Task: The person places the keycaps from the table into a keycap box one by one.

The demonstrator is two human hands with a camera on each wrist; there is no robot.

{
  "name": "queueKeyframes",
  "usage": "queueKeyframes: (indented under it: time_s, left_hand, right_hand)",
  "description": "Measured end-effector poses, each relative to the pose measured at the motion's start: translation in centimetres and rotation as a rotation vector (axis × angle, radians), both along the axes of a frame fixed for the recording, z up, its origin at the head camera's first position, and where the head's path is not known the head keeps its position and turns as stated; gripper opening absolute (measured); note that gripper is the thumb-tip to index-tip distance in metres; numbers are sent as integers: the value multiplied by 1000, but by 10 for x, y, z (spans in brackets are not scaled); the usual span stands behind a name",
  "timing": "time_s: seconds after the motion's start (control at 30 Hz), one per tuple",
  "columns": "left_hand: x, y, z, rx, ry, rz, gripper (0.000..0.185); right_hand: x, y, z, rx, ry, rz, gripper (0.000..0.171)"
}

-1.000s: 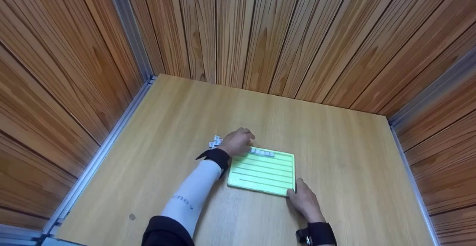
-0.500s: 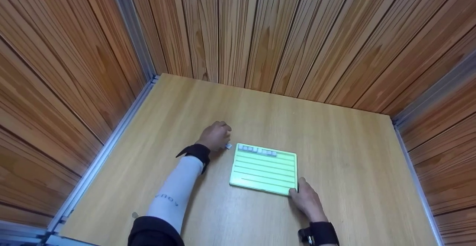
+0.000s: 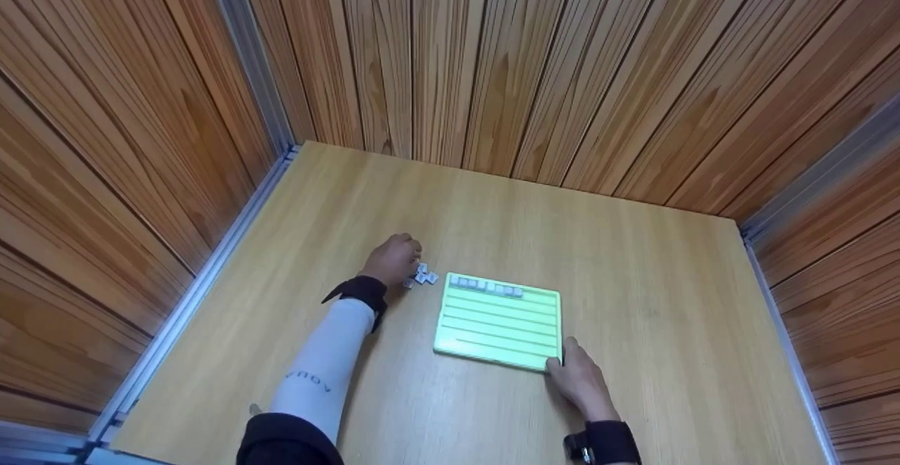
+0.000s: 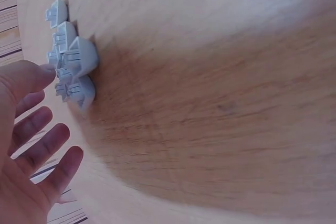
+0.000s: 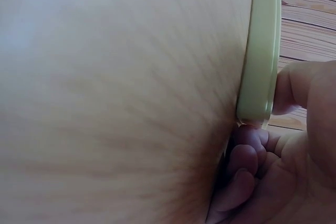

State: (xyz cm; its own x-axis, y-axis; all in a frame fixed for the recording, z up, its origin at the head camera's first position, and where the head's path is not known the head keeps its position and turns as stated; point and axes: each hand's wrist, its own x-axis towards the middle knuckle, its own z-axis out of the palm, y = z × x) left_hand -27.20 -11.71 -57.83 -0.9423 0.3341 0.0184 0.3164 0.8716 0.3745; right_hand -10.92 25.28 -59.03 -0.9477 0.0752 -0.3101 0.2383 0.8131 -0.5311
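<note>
In the head view my left hand [image 3: 392, 259] is over a small cluster of loose keycaps [image 3: 422, 274], left of a light green grooved board [image 3: 496, 324]. The left wrist view shows these pale keycaps [image 4: 81, 59] upside down, hollow stems showing. My left thumb touches or nearly touches them, and the other fingers are spread and loosely bent, holding nothing visible. A row of keycaps [image 3: 485, 286] sits in the board's top groove. My right hand [image 3: 578, 380] holds the board's near right corner, thumb on top and fingers against its side [image 5: 257, 51].
The board and keycaps lie on a wooden table [image 3: 668, 324]. Wood-plank walls [image 3: 527, 64] stand at the back and both sides, with metal rails [image 3: 190, 296] along the side edges. A small dark spot [image 3: 254, 409] shows near the left sleeve.
My left hand has moved left from the board's top edge to the loose keycaps, then slightly further left, uncovering more of them. The right hand stays at the corner.
</note>
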Motion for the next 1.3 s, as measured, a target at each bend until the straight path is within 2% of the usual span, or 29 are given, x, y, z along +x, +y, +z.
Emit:
queueKeyframes:
  time_s: [0.23, 0.57, 0.77, 1.0, 1.3]
  left_hand:
    - [-2, -2, -4, 30, -32, 0, 19]
    - [0, 2, -4, 47, -96, 11, 20]
    - [1, 6, 1, 66, -157, 41, 19]
    - [-2, 9, -2, 94, -198, 73, 18]
    - [-3, 9, -1, 148, -252, 113, 6]
  right_hand:
    - [-1, -1, 1, -16, -32, -27, 20]
    - [0, 0, 2, -15, -37, -23, 21]
    - [0, -1, 2, -9, -34, -22, 22]
    - [-1, -1, 0, 3, -37, -29, 20]
    - [-3, -2, 0, 5, -70, -39, 23]
